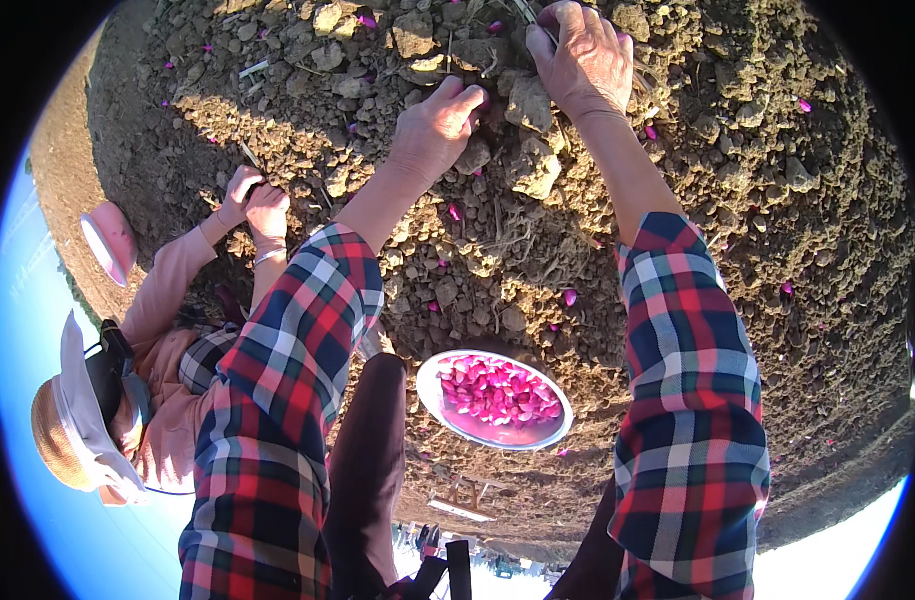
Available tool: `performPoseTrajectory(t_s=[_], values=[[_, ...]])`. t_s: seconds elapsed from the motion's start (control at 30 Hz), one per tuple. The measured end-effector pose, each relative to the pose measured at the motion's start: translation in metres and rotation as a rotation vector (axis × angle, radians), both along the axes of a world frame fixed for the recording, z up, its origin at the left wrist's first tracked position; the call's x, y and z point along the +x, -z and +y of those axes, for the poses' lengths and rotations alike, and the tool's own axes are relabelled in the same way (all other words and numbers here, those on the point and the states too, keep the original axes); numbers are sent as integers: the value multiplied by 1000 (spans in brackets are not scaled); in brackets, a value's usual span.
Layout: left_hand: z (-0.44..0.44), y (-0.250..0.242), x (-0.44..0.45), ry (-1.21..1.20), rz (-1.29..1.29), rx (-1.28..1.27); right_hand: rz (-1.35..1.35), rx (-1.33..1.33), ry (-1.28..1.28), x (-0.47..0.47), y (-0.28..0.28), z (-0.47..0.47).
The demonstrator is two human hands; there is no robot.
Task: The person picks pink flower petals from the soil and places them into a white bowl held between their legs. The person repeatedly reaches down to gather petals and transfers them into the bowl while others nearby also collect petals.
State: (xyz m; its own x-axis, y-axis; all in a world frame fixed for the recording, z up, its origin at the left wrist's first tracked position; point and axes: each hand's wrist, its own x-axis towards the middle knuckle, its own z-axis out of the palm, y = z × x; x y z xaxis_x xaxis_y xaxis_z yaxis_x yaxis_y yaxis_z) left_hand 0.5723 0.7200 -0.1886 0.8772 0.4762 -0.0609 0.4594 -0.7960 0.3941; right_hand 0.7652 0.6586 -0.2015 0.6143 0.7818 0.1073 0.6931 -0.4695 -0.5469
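My left hand [436, 127] is low over the cloddy soil [502, 247], its fingers curled in with the thumb over them. A spot of pink shows at its fingertips, too small to name. Further right and higher, my right hand [588, 64] bends down at the ground beside some dry stalks [526, 10]; its fingertips are hidden, so any held thing cannot be made out. Between my forearms stands a round basin [430, 390] with a pale rim. It holds many bright pink cloves or seeds [498, 390]. Single pink pieces [570, 297] lie scattered over the soil.
At the left a co-worker in a straw hat [56, 435] bends forward, both hands [258, 202] at the soil. A second pink basin [119, 240] stands beyond that person. Large clods [534, 166] lie between my hands. A small wooden stool [465, 501] stands behind my basin.
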Motion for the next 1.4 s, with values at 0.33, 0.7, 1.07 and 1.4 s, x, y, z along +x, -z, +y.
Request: performPoseTrajectory(t_s=[0.33, 0.7, 1.07, 1.4], values=[[9, 19, 7, -76, 155, -126, 112, -20, -26, 2, 6, 0], [-15, -20, -50, -289, 8, -236, 359, -138, -67, -44, -42, -96], [-28, 8, -11, -552, 164, -397, 191, -192, 37, -103, -43, -100], [-9, 10, -10, -811, 115, -966, 213, -259, -79, -151, -49, -90]])
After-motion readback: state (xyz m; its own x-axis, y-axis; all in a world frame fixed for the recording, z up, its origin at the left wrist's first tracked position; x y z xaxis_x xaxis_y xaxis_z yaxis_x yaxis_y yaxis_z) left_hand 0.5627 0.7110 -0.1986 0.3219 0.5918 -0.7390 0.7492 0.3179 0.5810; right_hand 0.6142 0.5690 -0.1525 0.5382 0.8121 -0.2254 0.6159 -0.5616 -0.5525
